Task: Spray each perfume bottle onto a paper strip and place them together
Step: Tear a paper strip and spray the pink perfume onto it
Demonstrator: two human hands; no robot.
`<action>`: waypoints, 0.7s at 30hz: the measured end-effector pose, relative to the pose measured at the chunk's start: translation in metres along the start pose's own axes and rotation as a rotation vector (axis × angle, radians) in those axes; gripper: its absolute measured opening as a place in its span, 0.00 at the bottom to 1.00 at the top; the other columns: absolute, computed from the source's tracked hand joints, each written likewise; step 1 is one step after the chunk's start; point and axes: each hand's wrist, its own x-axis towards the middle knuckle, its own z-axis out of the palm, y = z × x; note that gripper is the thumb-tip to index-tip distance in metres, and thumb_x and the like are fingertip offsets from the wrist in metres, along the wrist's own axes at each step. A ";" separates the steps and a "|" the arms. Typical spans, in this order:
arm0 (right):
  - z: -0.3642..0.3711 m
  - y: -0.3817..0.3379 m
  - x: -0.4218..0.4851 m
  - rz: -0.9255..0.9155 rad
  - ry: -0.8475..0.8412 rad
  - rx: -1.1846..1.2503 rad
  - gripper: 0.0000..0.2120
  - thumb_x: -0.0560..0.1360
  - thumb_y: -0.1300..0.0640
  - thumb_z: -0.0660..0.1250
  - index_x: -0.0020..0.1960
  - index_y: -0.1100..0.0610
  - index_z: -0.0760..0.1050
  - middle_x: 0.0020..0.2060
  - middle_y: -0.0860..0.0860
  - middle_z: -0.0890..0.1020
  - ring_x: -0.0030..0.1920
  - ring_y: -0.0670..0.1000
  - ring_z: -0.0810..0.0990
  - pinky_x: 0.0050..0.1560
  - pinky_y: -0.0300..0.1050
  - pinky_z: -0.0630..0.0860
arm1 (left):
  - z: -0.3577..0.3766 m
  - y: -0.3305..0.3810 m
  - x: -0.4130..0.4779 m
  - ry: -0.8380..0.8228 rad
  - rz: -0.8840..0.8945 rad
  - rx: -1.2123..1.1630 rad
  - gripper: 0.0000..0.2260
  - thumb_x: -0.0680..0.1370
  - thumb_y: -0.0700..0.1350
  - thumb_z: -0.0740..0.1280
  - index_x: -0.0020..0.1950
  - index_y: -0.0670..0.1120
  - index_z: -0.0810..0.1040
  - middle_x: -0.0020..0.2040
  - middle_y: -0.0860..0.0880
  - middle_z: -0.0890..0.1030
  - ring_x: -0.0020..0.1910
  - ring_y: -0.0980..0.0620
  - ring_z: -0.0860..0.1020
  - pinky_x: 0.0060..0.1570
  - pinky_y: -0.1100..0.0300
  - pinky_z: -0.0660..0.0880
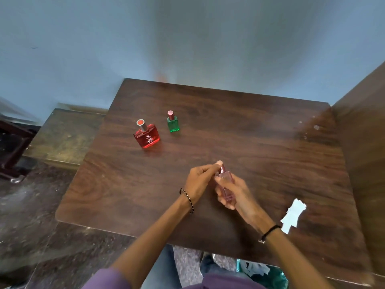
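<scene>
Gripping the pink bottle (226, 185) upright above the table (270, 142) near the front edge: right hand (233, 193), fingers wrapped round its body. Left hand (200, 180) pinches the cap (222, 168) at the top end. Paper strips (292, 215) lie right, nearer the right hand.

1. Pink bottle (226, 185): a slim, clear pink flask with a darker pink cap, tilted and held above the table (250, 132), cap end pointing away from the person.
2. Red bottle (146, 135): broad and flat-faced, with white lettering and a silver collar with a red top. It stands upright, far left of the pink bottle.
3. Green bottle (173, 122): small and square with a pink cap, upright, just right of the red bottle.
4. Paper strips (292, 215): white torn pieces, lying flat near the table's right edge, right of the pink bottle.
</scene>
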 end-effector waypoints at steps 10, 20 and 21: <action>-0.016 0.010 -0.015 -0.044 0.009 -0.086 0.12 0.75 0.44 0.75 0.50 0.51 0.80 0.32 0.52 0.78 0.24 0.49 0.71 0.18 0.35 0.61 | 0.020 0.004 -0.005 0.090 -0.008 -0.023 0.16 0.74 0.52 0.75 0.44 0.38 0.86 0.42 0.38 0.84 0.40 0.46 0.80 0.46 0.53 0.76; -0.038 -0.008 -0.029 -0.082 -0.018 0.135 0.16 0.78 0.51 0.68 0.60 0.61 0.82 0.40 0.63 0.85 0.25 0.54 0.81 0.17 0.36 0.67 | 0.026 0.028 -0.003 0.103 -0.002 -0.068 0.17 0.77 0.48 0.72 0.51 0.33 0.84 0.48 0.39 0.86 0.43 0.52 0.86 0.47 0.60 0.83; -0.038 -0.010 -0.030 -0.089 -0.023 0.120 0.18 0.78 0.52 0.67 0.63 0.61 0.81 0.42 0.64 0.86 0.25 0.53 0.81 0.17 0.36 0.66 | 0.026 0.028 -0.005 0.104 -0.006 -0.069 0.17 0.77 0.48 0.72 0.51 0.33 0.84 0.48 0.39 0.87 0.45 0.52 0.86 0.49 0.58 0.83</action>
